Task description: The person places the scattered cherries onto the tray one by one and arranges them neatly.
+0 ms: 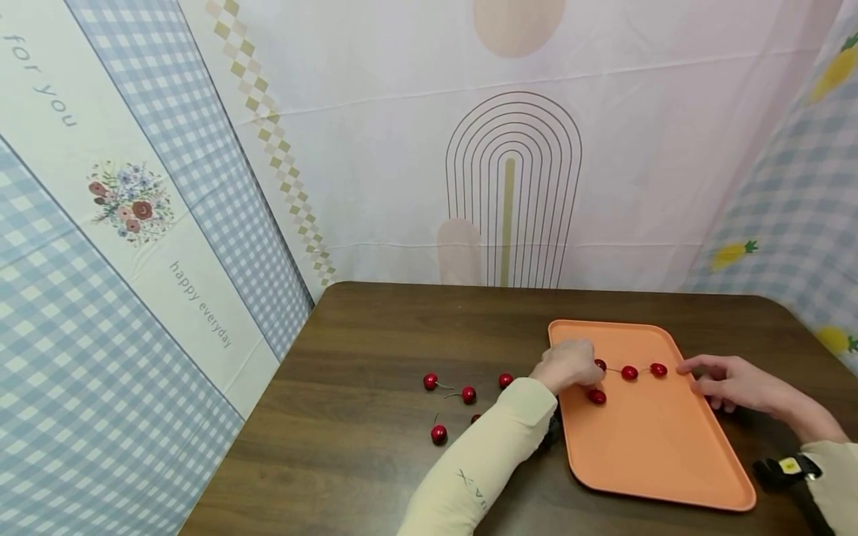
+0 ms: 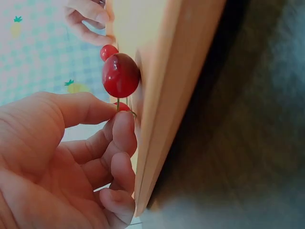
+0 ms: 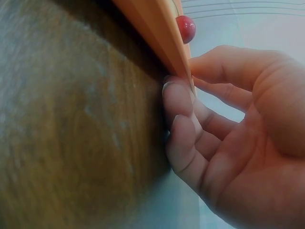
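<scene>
Here the tray (image 1: 657,450) is pinched at its two o'clock by the right hand (image 1: 744,383), likely for steadiness; at ten, a cherry stem (image 2: 118,104) by the left hand (image 1: 568,363).

Left grip (image 1: 568,365) pinching, right grip (image 1: 740,383) clasping, fingers (image 3: 182,143) bent

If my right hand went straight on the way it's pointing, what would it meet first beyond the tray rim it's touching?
Probably the rightmost cherry on the orange tray. Your right hand points roughly toward it, though exact height and depth are hard to judge.
</scene>
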Tool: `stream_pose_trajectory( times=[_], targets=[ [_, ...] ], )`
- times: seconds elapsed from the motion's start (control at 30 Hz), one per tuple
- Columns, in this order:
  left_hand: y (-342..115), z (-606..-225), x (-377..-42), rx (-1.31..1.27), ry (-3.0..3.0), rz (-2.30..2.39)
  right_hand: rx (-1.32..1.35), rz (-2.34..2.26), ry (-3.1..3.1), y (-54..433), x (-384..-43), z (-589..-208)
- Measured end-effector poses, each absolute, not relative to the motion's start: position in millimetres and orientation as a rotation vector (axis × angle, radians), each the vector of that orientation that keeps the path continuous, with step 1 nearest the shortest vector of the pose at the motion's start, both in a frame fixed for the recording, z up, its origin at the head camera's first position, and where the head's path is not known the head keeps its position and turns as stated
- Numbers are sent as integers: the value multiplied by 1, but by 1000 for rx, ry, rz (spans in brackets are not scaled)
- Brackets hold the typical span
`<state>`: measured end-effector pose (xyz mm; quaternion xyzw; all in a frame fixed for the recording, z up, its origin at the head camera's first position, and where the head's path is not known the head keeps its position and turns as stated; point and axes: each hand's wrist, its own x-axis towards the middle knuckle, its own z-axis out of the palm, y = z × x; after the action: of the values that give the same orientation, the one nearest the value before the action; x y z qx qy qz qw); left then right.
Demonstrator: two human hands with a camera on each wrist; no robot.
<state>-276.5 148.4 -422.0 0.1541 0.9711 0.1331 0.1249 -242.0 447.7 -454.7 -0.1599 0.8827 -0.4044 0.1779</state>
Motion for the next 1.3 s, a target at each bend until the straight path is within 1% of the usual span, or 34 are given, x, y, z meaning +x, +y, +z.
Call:
stream_pose_trajectory(
  times=[0.23,0.53,0.83,1.07,1.3],
  targets=[
    [142,-414,-281,489,2864,353,-446,-1161,2486,450,-242,-457],
    [112,-395,-288,742,2879,397,-441,-1149,2492,450,-242,-458],
    [63,-378,-292,973,2911,311,-426,-1130,2502,449,-242,-456],
    [25,-376,-291,1014,3001,126,-431,-1135,2490,449,-244,-454],
    [-10,-386,-283,1057,2968,63,-420,-1115,2511,447,-245,-454]
  ],
)
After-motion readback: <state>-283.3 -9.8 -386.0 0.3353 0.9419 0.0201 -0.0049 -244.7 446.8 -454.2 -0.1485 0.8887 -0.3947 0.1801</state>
